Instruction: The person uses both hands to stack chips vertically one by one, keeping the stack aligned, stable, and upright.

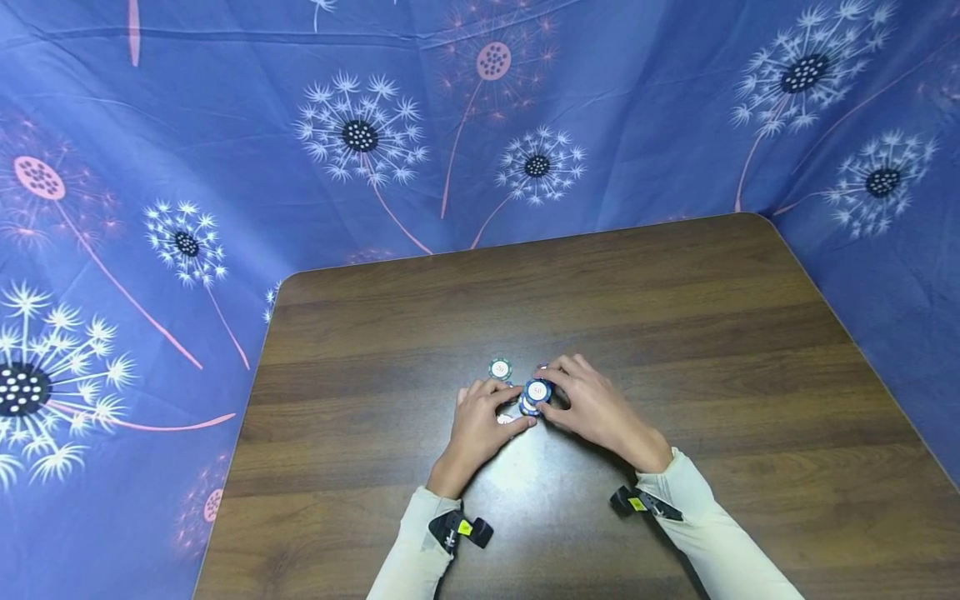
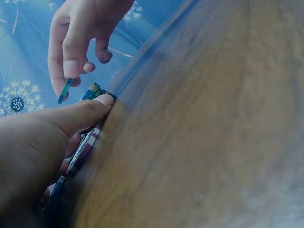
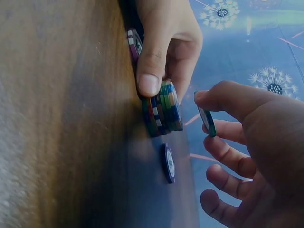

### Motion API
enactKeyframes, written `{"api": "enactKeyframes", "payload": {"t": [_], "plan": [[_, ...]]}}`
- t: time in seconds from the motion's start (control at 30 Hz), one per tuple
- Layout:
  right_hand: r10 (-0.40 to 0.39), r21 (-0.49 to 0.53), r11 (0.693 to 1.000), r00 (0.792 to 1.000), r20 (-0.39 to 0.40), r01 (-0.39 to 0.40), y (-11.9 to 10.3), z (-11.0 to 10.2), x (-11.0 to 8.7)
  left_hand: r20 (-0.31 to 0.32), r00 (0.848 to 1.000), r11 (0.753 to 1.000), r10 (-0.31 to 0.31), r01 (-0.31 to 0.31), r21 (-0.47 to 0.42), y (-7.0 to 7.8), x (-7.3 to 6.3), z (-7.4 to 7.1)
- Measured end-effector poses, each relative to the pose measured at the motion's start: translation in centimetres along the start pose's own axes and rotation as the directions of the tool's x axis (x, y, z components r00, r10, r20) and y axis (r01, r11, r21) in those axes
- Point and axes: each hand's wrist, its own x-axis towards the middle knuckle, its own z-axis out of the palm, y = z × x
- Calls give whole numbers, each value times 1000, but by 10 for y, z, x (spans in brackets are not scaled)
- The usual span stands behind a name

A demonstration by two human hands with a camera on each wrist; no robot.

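Observation:
A short stack of poker chips [image 3: 161, 109] with mixed edge colours stands on the table, and my left hand [image 1: 483, 425] holds it between thumb and fingers. Just above it, my right hand [image 1: 588, 404] pinches a single poker chip [image 3: 207, 121] between thumb and index finger, apart from the stack. That chip's edge looks green in both wrist views; in the head view a blue chip marked 50 [image 1: 537, 391] shows between the hands. Beneath my left hand, a purple-and-white chip [image 2: 84, 149] and a blue-edged one [image 2: 56, 190] are partly hidden.
Beyond my left hand a green chip [image 1: 500, 368] lies flat on the wooden table [image 1: 360, 400]. A dark purple-blue chip [image 3: 169, 164] lies on the far side of the stack. Blue dandelion-print cloth [image 1: 247, 108] hangs behind the table's back and side edges.

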Motion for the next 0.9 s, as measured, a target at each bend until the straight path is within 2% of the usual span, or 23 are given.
{"api": "enactKeyframes", "payload": {"t": [0.5, 0.9], "plan": [[-31, -3, 1000, 1000, -1, 31, -3, 15, -9, -6, 1000, 1000, 10, -10, 6, -1, -2, 1], [73, 48, 996, 996, 57, -76, -5, 19, -12, 1, 1000, 1000, 7, -7, 25, -1, 0, 0]]}}
